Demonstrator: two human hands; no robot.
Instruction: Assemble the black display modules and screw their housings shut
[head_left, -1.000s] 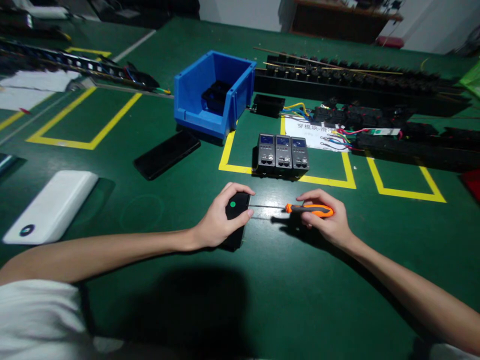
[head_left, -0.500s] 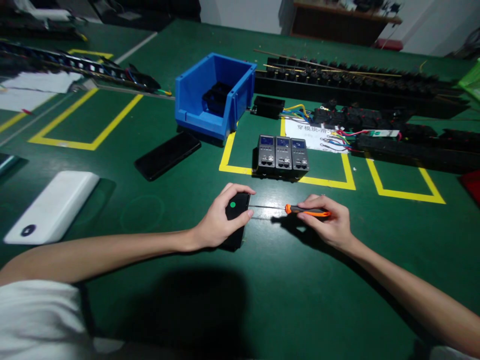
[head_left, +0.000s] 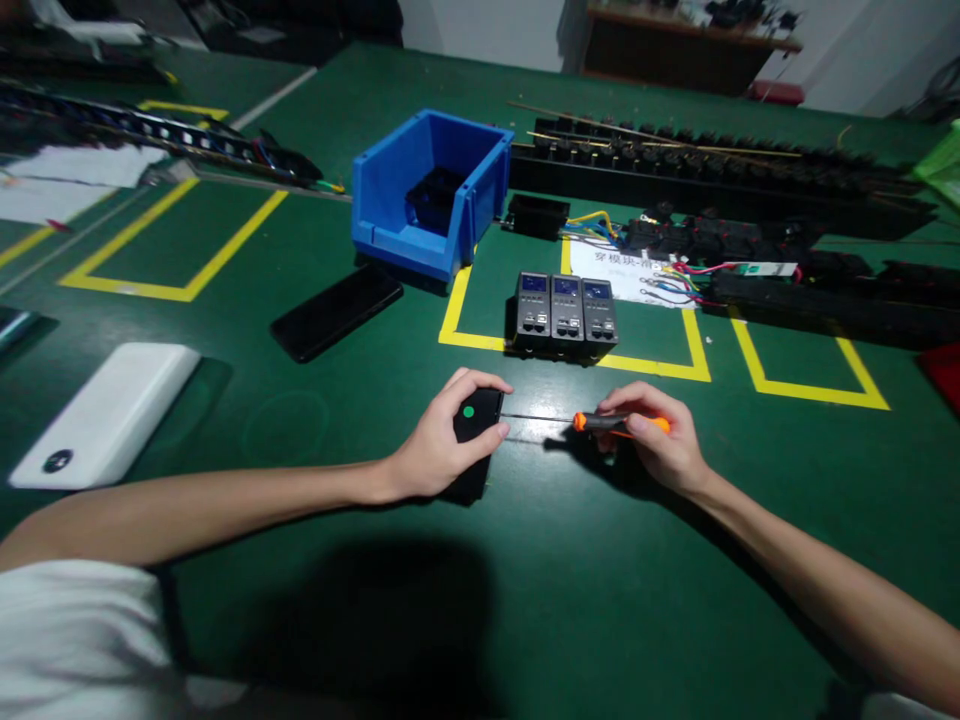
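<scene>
My left hand (head_left: 439, 445) is closed around a black box-shaped module (head_left: 474, 420) with a green round sticker on top, resting on the green table. My right hand (head_left: 660, 435) grips a screwdriver (head_left: 600, 424) by its orange and black handle. Its thin shaft points left, and the tip meets the right end face of the module, between my left thumb and index finger. What the tip engages is too small to make out. Beyond my hands, three dark modules (head_left: 566, 310) with small screens and ports stand side by side.
A blue bin (head_left: 409, 250) holding black parts stands farther back. On the left lie a black phone (head_left: 337, 312) and a white power bank (head_left: 109, 415). Black strips with coloured wires (head_left: 679, 275), a printed paper sheet (head_left: 611, 265) and long black rails (head_left: 675, 190) occupy the back right.
The fingers of my right hand have shifted around the screwdriver handle, the thumb now lying farther back on it. My left hand and the module stay nearly where they were.
</scene>
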